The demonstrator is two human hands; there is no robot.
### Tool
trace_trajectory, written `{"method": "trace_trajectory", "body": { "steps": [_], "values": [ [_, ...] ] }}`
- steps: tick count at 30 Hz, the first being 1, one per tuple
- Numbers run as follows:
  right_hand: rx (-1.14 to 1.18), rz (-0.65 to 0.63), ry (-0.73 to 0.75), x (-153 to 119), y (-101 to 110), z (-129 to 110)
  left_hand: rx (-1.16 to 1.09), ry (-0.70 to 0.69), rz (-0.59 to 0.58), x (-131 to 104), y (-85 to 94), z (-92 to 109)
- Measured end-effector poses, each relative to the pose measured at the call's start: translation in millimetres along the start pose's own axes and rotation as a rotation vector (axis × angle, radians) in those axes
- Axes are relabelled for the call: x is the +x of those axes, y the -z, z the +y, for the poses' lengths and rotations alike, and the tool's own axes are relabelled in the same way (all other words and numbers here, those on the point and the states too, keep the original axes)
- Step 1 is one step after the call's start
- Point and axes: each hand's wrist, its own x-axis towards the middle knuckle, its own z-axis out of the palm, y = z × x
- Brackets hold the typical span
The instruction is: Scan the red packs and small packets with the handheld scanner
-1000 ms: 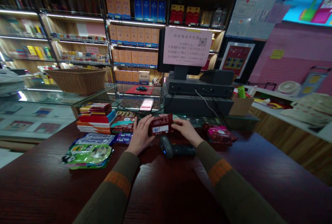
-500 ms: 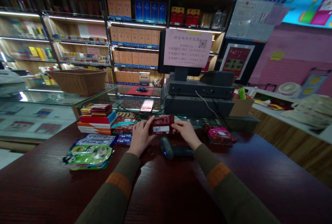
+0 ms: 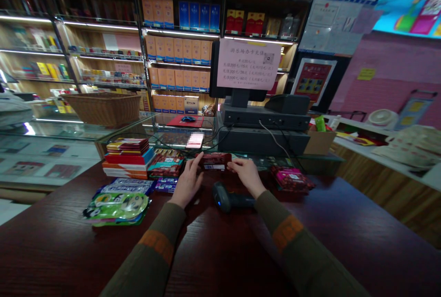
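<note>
A dark red snack packet (image 3: 215,161) with a white barcode label is held up between both hands, tilted back at its top. My left hand (image 3: 189,180) grips its left end, thumb and fingers closed on it. At the right end my right hand (image 3: 247,174) pinches the edge between thumb and finger. Just below the packet a black barcode scanner (image 3: 229,198) with a blue light lies on the dark wooden counter (image 3: 213,251). Left of my left hand are purple packets (image 3: 166,184) and a teal-and-red packet (image 3: 167,163).
Farther left are stacked boxes (image 3: 128,159) and a green panda packet (image 3: 119,206). A pink-and-red packet (image 3: 292,178) lies at the right. Behind stand a cash register monitor (image 3: 246,65), a wicker basket (image 3: 105,109) and a cardboard box (image 3: 319,142).
The packet has tipped back, so its labelled face looks narrower and its top shows more. Both hands have stayed almost in place, still gripping its ends.
</note>
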Motion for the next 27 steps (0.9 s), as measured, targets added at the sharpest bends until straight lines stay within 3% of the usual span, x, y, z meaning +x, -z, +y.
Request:
{"method": "trace_trajectory", "body": {
  "steps": [5, 12, 21, 27],
  "values": [
    [-0.014, 0.08, -0.012, -5.3, 6.4, 0.6, -0.123, -0.021, 0.076, 1.5, -2.7, 3.0],
    [0.076, 0.088, -0.04, -8.0, 10.9, 5.8, -0.301, 0.126, 0.202, 2.2, -14.2, -2.5],
    [0.202, 0.055, -0.119, -21.8, 28.5, -4.7, -0.202, -0.039, 0.23, 4.6, -12.4, 1.9],
    [0.199, -0.051, -0.085, -26.2, 36.6, -0.5, -0.102, -0.095, 0.196, 7.8, -8.2, 8.2]
  ]
}}
